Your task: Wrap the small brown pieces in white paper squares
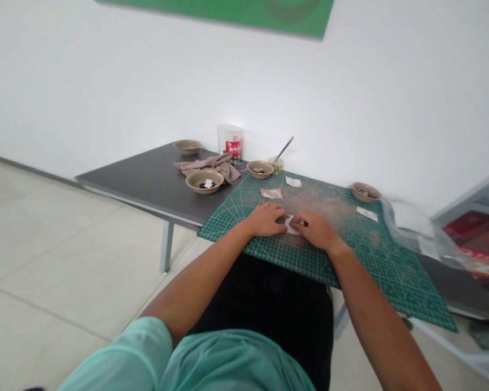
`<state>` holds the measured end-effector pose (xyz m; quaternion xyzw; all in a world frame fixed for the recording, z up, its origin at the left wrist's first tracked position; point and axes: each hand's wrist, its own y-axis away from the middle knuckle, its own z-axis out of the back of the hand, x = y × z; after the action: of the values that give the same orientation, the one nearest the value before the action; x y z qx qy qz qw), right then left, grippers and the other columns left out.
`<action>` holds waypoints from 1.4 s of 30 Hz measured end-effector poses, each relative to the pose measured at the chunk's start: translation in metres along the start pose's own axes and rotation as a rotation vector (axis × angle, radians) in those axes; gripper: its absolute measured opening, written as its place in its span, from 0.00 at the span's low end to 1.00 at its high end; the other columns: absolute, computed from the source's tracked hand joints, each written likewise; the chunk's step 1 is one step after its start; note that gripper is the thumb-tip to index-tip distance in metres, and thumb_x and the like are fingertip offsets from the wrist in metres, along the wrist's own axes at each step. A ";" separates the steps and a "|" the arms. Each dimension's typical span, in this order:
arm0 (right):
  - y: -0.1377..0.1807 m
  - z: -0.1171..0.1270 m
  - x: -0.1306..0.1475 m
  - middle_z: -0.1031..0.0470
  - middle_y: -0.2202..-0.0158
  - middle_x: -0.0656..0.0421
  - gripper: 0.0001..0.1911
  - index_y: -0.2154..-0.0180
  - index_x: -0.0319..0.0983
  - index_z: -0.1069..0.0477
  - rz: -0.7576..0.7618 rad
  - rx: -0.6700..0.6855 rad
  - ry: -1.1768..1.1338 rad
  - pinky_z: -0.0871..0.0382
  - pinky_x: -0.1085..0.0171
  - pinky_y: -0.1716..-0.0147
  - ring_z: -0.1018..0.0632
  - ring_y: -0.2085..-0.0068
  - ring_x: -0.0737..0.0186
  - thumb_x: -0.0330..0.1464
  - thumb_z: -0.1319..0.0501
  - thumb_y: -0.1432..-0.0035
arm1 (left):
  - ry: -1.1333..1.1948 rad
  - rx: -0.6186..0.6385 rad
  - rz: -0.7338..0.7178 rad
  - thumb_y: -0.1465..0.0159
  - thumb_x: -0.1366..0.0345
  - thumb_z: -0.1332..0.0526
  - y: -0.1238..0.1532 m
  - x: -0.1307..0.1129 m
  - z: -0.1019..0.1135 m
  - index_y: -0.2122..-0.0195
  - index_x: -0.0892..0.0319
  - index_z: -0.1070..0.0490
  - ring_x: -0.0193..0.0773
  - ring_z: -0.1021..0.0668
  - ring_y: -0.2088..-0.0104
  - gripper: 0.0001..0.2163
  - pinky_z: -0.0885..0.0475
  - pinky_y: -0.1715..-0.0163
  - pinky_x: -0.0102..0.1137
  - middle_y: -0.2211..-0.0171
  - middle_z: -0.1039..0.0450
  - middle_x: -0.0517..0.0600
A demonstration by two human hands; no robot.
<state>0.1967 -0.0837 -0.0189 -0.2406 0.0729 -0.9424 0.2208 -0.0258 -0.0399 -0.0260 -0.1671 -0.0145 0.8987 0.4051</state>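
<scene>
A small white piece of paper (290, 225) lies on the green cutting mat (236, 217), between my two hands. My left hand (269, 219) holds the paper's left side, its thumb and fingers curved around that edge. From the other side, the fingers of my right hand (315, 228) are pinched together on the paper; anything small between those fingertips is hidden. Beyond my hands lie a brownish paper piece (271, 193) and another white piece (293, 182). A further white piece (367, 214) rests to the right. Brownish smudges mark the mat.
Bowls with small pieces stand at the left (205, 182), back (260, 169) and right (367, 192); another bowl (187, 146) is farther left. Nearby are a crumpled cloth (212, 163), a plastic tub (230, 142), a jar (276, 165) with a stick and a plastic bag (415, 228).
</scene>
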 end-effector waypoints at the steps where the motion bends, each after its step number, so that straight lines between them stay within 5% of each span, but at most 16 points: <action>1: -0.002 0.001 -0.002 0.21 0.62 0.55 0.07 0.66 0.40 0.23 -0.024 -0.028 0.017 0.35 0.60 0.55 0.24 0.59 0.58 0.33 0.40 0.38 | 0.001 -0.001 0.003 0.38 0.52 0.41 0.000 0.000 0.000 0.44 0.50 0.30 0.50 0.34 0.38 0.21 0.39 0.40 0.45 0.39 0.34 0.49; 8: 0.005 0.008 -0.002 0.21 0.66 0.61 0.05 0.67 0.42 0.23 0.020 0.063 -0.015 0.34 0.65 0.64 0.24 0.65 0.63 0.33 0.37 0.40 | -0.011 0.007 0.009 0.38 0.52 0.41 0.000 -0.001 -0.001 0.45 0.49 0.30 0.49 0.34 0.39 0.21 0.38 0.40 0.44 0.40 0.34 0.49; 16: -0.005 -0.004 -0.004 0.24 0.64 0.56 0.08 0.65 0.39 0.25 -0.004 -0.033 0.090 0.38 0.62 0.64 0.26 0.65 0.61 0.35 0.40 0.36 | 0.000 0.084 -0.022 0.38 0.50 0.41 -0.006 0.001 0.011 0.45 0.52 0.31 0.51 0.33 0.41 0.22 0.39 0.40 0.46 0.42 0.34 0.52; 24: -0.015 0.017 0.003 0.24 0.65 0.57 0.04 0.67 0.39 0.26 0.141 0.166 0.108 0.36 0.62 0.59 0.25 0.63 0.61 0.27 0.39 0.40 | -0.073 0.172 -0.133 0.37 0.46 0.42 -0.011 0.008 0.026 0.47 0.52 0.32 0.53 0.33 0.44 0.22 0.41 0.42 0.48 0.44 0.36 0.54; 28: -0.022 0.021 0.007 0.24 0.64 0.58 0.05 0.66 0.40 0.26 0.263 0.273 0.067 0.36 0.61 0.58 0.24 0.61 0.60 0.28 0.40 0.37 | -0.037 0.123 -0.175 0.36 0.47 0.42 -0.004 0.013 0.021 0.46 0.51 0.33 0.53 0.36 0.41 0.21 0.43 0.40 0.48 0.42 0.37 0.53; 34: -0.022 0.015 0.004 0.23 0.62 0.57 0.04 0.65 0.40 0.28 0.212 0.196 0.060 0.39 0.59 0.56 0.24 0.57 0.59 0.29 0.40 0.37 | -0.029 -0.004 -0.180 0.34 0.50 0.42 0.007 0.011 0.010 0.43 0.53 0.33 0.53 0.37 0.39 0.21 0.42 0.39 0.48 0.40 0.38 0.54; 42: -0.016 0.013 0.013 0.23 0.60 0.59 0.04 0.64 0.40 0.28 0.248 0.228 0.061 0.41 0.59 0.56 0.24 0.57 0.60 0.29 0.40 0.35 | 0.000 0.005 -0.166 0.36 0.51 0.41 0.006 0.010 0.012 0.46 0.54 0.31 0.54 0.38 0.38 0.20 0.41 0.38 0.49 0.40 0.38 0.55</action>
<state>0.1869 -0.0761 0.0020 -0.1743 0.0012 -0.9170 0.3588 -0.0404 -0.0354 -0.0190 -0.1644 -0.0259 0.8621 0.4786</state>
